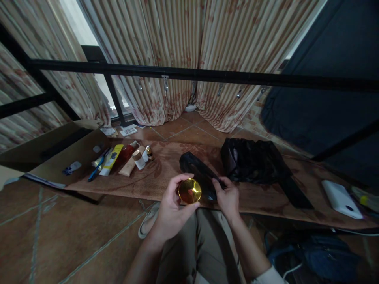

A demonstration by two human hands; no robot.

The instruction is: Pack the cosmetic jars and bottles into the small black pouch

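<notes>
My left hand (174, 209) is closed round a shiny gold round jar (190, 191), thumb on its lower edge and fingers over the top. Just to the right, my right hand (226, 197) pinches the edge of a dark translucent pouch (197, 167), which lies partly on the brown cloth behind the jar. Part of the pouch is hidden by the jar and my hands. Whether the jar touches the pouch, I cannot tell.
Left on the cloth-covered bench (160, 177) lie a yellow tube (112, 159), a blue toothbrush (97, 167), a beige tube (129, 165) and several small bottles. An open cardboard box (79, 157) stands beyond them. A black bag (254, 159) and white power bank (340, 199) lie right.
</notes>
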